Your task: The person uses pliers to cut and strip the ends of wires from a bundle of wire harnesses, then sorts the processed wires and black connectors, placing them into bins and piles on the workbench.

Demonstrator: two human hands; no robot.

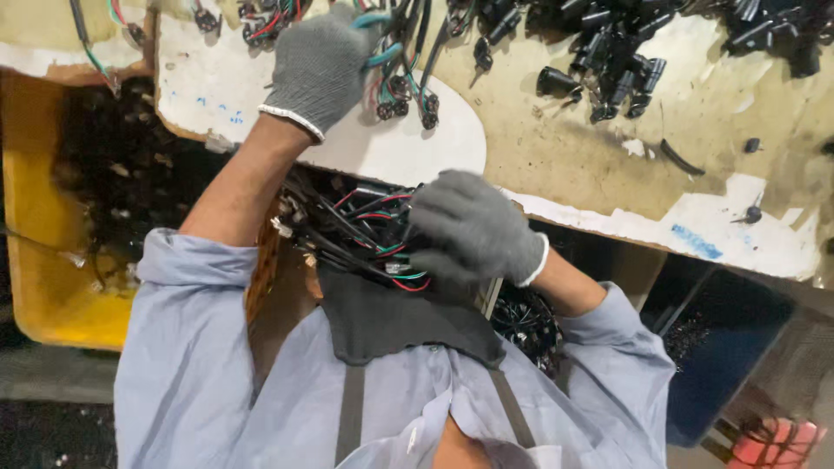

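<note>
Bench edge runs diagonally from upper left to lower right; worktable (556, 165) is worn and stained, with white patches, one carrying a blue mark near the right edge. Open surface lies in the middle and right of the table; the far edge is crowded. Black plugs (608, 65) sit heaped at far right, well apart from both hands. Yellow bin (35, 234) stands at left below the table edge, with dark loose parts inside. Blue bin (730, 347) and a red object (777, 443) sit at lower right.

Left hand (317, 65), in a grey knit glove, is raised over the far table edge, fingers clenched around a hanging wire bundle (395, 61) of black and teal leads with round connectors at the ends. Right hand (478, 227), also gloved, rests just below the table edge on a wire tangle (360, 230) of black, red and green leads; its fingers curl into the tangle, but whether they actually grip it cannot be told. Grey shirt and dark apron (391, 317) fill the near frame.
</note>
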